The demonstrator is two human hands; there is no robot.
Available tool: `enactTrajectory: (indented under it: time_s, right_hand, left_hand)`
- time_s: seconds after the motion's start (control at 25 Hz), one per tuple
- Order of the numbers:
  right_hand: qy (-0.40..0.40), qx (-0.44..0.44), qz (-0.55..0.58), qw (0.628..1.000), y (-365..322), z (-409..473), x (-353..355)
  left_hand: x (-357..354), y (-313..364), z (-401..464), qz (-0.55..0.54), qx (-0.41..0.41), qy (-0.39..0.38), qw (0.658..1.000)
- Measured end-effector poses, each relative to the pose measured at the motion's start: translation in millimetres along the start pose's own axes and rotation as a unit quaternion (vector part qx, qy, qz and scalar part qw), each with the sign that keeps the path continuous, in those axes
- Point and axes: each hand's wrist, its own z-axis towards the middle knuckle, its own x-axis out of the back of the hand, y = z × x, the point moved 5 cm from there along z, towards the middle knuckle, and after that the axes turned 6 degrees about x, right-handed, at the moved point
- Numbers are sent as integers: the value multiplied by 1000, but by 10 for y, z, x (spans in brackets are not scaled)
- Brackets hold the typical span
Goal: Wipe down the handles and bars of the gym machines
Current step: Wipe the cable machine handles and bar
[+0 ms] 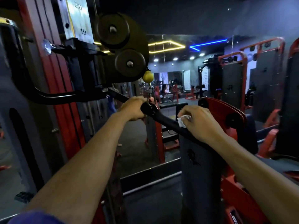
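Wiping in progress on one cable-machine bar (pixel 163 119), running diagonally across the centre of the frame; the left hand (pixel 133 109) has its fingers curled round the bar's upper part, steadying it; the right hand (pixel 201 121) pinches a small white cloth (pixel 183 120) against the lower stretch, fingers closed on it. No visible mark tells which parts are already clean; judged early. The curved black handle (pixel 48 97) at centre left and the red machines (pixel 258 75) at right appear yet to be attended to.
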Motion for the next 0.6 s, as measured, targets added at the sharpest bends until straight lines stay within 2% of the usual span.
enactTrajectory:
  time_s: [0.12, 0.2, 0.4, 0.6]
  right_hand:
    - [-13, -10, 6, 1000, 0, 44, -42]
    - [-18, -24, 7, 1000, 11, 15, -59]
    - [-2, -49, 20, 999, -23, -124, -97]
    - [34, -102, 50, 993, -86, -200, -134]
  left_hand:
    - [4, -89, 165, 43, -61, -47, 996]
    - [-64, -98, 230, 54, -84, -44, 994]
    - [-196, -94, 263, 11, -116, 74, 990]
    - [-256, -111, 215, -48, -161, 135, 977]
